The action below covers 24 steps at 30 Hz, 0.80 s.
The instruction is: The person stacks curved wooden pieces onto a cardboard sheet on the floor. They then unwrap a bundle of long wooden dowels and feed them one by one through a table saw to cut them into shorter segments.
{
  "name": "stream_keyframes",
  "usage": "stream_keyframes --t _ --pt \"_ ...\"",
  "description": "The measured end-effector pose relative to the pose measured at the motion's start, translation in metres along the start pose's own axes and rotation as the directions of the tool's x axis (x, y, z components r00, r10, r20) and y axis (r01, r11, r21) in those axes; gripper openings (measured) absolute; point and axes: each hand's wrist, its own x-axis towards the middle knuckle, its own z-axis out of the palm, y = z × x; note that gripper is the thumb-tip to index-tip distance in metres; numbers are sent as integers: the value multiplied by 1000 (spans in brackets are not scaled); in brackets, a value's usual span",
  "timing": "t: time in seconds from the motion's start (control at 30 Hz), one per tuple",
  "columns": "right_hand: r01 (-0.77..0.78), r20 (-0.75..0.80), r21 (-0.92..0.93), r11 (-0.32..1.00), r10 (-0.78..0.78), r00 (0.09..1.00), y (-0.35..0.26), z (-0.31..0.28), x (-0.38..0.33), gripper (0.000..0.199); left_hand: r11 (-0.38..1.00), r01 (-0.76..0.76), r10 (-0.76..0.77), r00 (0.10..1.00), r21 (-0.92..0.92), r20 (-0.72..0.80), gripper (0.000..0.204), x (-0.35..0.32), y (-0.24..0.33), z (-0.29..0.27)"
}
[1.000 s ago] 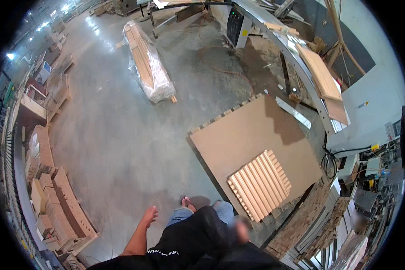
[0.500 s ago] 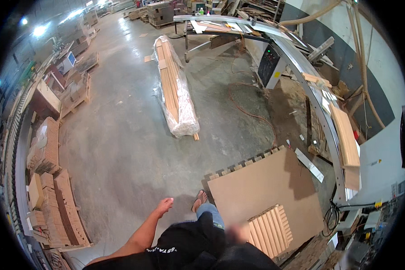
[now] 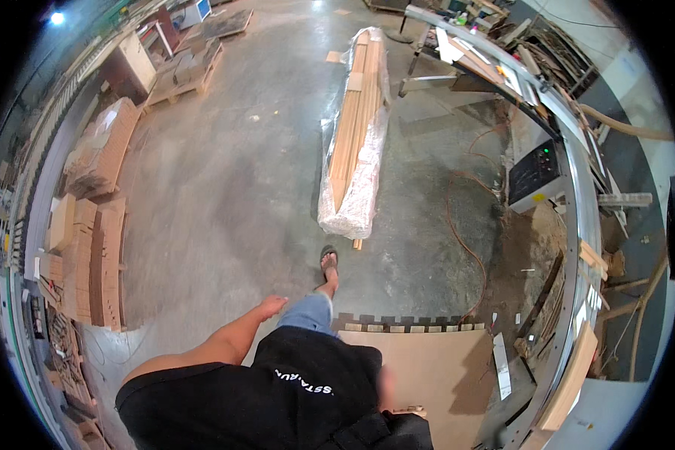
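Note:
My left hand [image 3: 272, 306] hangs in front of me over the concrete floor, its fingers loosely extended and nothing in them. At my right side, a blurred patch of skin is what shows of my right hand [image 3: 387, 388], its fingers not readable. Beside it lies a large brown board [image 3: 446, 360] on a slatted pallet. A sliver of the light wooden pieces [image 3: 410, 410] on that board shows past my body. Ahead of my foot, a long bundle of wooden strips [image 3: 345, 142] lies in clear plastic wrap [image 3: 350, 214], apart from both hands.
A long metal-edged machine table [image 3: 574, 202] curves along the right, with a wooden plank [image 3: 572, 375] on it. Near it stands a dark control box [image 3: 534, 176]. An orange cable [image 3: 457, 232] crosses the floor. Stacked brown pieces [image 3: 101, 262] on pallets line the left.
I have stepped forward, so the wrapped bundle is nearer. The view has turned left, and most of the wooden stack on the board is now hidden by my body.

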Motion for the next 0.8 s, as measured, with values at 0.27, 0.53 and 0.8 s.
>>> stream_keyframes --t 0.27,0.53,0.8 --pt "403 420 -667 626 -131 898 -12 -18 169 25 932 -348 361 912 97 -195 58 117 154 -18" --pt "-62 350 -243 968 147 925 -120 -58 321 34 932 -323 266 919 -168 -291 45 213 340 -80" --pt "-81 420 -528 846 343 840 -222 5 495 48 990 -86 28 899 -113 -437 37 293 377 -55"
